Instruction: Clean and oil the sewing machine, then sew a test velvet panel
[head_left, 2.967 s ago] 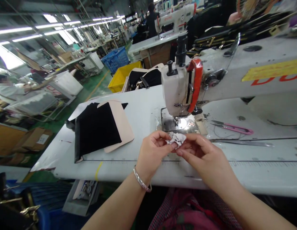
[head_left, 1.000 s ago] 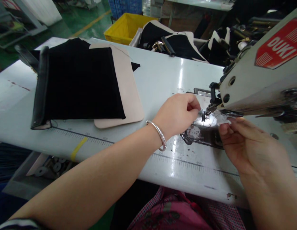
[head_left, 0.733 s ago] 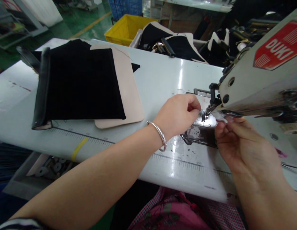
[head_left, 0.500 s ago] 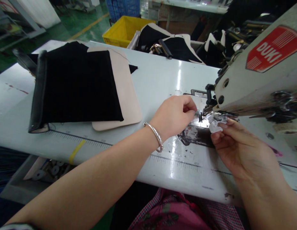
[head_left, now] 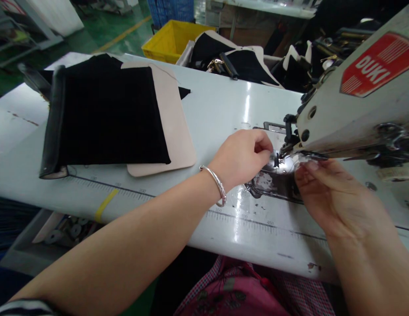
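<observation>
My left hand sits on the needle plate side of the table, its fingertips pinched together right beside the sewing needle. Anything between them is too small to tell. A silver bangle circles that wrist. My right hand is just right of the needle, its fingers closed over a crumpled white cloth, which they mostly hide. Above both hands hangs the head of a DUKI sewing machine, with its presser foot over the steel needle plate.
A black velvet panel lies on a beige panel on the white sewing table, left of my hands. Behind the table stand a yellow crate and a bin of black bag pieces.
Both hands have moved from the front of the table to the needle. My right hand's fingers now cover more of the white cloth. The view has turned toward the machine.
</observation>
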The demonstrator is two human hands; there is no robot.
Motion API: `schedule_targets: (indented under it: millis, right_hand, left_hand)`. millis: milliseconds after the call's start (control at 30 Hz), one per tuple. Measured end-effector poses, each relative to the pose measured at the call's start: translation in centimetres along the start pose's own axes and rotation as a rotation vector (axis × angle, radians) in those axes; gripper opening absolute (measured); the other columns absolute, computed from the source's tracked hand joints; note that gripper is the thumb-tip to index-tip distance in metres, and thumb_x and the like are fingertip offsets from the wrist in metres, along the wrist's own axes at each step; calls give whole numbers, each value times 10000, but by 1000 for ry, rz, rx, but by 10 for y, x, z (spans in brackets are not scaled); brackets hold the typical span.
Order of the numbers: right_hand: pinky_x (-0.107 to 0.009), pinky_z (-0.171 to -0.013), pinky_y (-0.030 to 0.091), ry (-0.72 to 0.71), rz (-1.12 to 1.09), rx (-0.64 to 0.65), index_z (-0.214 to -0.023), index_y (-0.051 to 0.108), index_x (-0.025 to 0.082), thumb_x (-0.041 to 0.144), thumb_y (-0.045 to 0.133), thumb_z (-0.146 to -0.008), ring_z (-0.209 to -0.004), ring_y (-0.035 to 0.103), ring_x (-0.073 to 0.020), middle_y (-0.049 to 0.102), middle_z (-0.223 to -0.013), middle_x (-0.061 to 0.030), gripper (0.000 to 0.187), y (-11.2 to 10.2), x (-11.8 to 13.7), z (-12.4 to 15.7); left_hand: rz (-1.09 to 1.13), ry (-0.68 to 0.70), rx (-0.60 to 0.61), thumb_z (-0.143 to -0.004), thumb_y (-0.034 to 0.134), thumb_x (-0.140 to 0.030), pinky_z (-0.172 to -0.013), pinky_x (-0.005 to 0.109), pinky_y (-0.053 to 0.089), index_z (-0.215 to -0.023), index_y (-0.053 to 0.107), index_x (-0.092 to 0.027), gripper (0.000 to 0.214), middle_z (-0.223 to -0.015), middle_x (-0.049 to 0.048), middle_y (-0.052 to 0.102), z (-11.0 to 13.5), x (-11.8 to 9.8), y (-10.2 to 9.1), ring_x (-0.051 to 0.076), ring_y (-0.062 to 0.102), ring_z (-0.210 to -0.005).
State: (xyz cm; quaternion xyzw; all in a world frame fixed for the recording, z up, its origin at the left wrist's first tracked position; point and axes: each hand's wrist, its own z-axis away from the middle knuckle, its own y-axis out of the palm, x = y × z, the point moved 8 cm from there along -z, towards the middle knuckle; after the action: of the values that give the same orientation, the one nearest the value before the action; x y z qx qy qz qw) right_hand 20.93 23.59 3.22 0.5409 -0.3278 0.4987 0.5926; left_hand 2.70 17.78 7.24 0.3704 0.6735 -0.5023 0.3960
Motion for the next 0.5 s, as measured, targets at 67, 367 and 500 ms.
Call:
schedule_targets:
  millis: [67, 367, 500]
  right_hand:
    - [-123, -667, 558, -52, 13, -32, -809, 686, 148, 80, 809, -598, -793, 622, -74, 651, -922, -8, 253, 2, -1, 0]
    - [-129, -509, 525, -39, 184, -28, -806, 706, 131, 185, 866, -534, -588, 596, -75, 650, -789, -6, 320, -12, 4, 11]
    - [-137, -494, 527, 22, 298, 35, -790, 720, 134, 217, 887, -494, -574, 601, -87, 654, -780, -13, 349, -24, 6, 14]
  left_hand:
    - [-4, 8, 7, -811, 579, -101, -752, 268, 518, -873, 700, -144, 143, -853, 48, 715, 0, -1, 1, 142, 639, -795]
    - [-2, -6, 14, -815, 578, -111, -765, 275, 518, -874, 697, -144, 137, -867, 54, 718, 1, -1, -2, 147, 639, -811]
    - [17, -14, 26, -809, 565, -97, -774, 267, 519, -881, 702, -145, 162, -896, 60, 725, 2, -1, 0, 150, 646, -835]
